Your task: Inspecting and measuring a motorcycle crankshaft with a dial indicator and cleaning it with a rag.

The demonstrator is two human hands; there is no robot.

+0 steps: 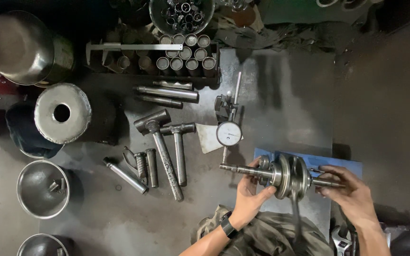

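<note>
Fingers of left hand (251, 194) and right hand (349, 189) clamped on crankshaft (285, 174) ends, held level above desk (281, 95), just below dial gauge (228, 133), hammers (164, 142) nearby.

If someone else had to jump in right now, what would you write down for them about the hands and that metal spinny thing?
Left hand: grips the crankshaft under its left web and shaft.
Right hand: fingers pinch the right shaft end.
Crankshaft: held level over the blue stand, its rod hanging down.
Dial gauge: just left of it, tip near the left shaft end.
Two hammers: lying untouched further left.
Done and left: cannot tell from this view.
</note>
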